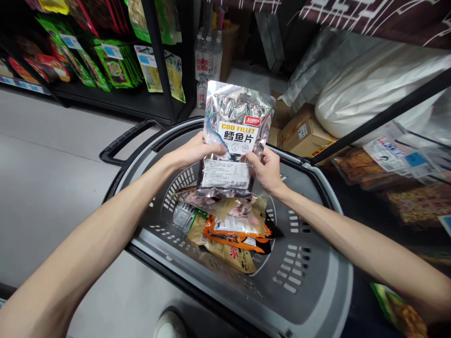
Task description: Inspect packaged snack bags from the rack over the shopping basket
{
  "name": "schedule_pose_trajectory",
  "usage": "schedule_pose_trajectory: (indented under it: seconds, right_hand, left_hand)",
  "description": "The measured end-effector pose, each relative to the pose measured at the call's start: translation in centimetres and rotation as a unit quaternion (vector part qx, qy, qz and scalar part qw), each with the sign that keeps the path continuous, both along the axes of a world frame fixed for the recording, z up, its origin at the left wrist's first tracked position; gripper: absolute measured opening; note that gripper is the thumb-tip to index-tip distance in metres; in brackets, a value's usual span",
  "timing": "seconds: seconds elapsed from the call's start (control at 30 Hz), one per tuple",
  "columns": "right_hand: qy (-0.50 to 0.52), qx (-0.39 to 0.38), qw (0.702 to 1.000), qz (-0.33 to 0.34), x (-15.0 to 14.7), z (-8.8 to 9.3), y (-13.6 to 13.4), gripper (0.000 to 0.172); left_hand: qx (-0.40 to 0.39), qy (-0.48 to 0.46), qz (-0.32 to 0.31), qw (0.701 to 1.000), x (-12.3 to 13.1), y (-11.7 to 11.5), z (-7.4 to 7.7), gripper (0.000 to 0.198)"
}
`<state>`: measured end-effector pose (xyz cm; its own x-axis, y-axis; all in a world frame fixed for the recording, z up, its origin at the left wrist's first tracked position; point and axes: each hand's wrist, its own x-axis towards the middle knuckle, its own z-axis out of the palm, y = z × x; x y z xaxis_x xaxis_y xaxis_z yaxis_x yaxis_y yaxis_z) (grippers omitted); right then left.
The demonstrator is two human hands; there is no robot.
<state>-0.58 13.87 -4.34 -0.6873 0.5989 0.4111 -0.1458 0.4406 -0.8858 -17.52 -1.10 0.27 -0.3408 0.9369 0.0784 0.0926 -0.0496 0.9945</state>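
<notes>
A shiny silver cod fillet packet [232, 136] is held upright, its printed front facing me. My left hand [197, 150] grips its left edge, thumb lying on the front. On the packet's right edge, my right hand [266, 169] is closed, with the thumb over the front and the fingers behind, hidden. Both hands are above a grey shopping basket [299, 225]. Several food packets lie in its bottom, among them an orange and black one [229, 234] and a tan one [225, 253]. The held packet covers part of the basket's far rim.
Black shelves with green snack packets [116, 65] stand at the far left. Behind the basket are bottles [207, 58], a cardboard box [305, 131] and a large white sack [380, 84]. More packaged food [366, 164] hangs on the right. My shoe [169, 325] is below the basket.
</notes>
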Motion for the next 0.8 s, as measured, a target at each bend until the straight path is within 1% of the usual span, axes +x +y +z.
schedule_pose_trajectory:
  seconds: [0.1, 0.27, 0.6, 0.8]
  right_hand:
    - [-0.001, -0.003, 1.000, 0.005, -0.02, -0.06, 0.04, 0.040]
    - [0.001, -0.015, 1.000, 0.006, -0.05, -0.13, 0.05, 0.040]
    - [0.004, -0.001, 1.000, 0.007, 0.02, 0.23, -0.14, 0.039]
    - [0.015, -0.001, 1.000, 0.009, -0.03, -0.01, 0.04, 0.036]
  left_hand:
    - [0.002, -0.001, 0.000, 1.000, 0.01, 0.03, 0.01, 0.063]
    - [0.001, 0.003, -0.002, 1.000, -0.09, 0.07, -0.11, 0.061]
    - [0.004, 0.005, -0.011, 1.000, -0.27, 0.00, -0.23, 0.061]
    - [0.008, 0.007, -0.009, 1.000, -0.27, 0.05, -0.27, 0.057]
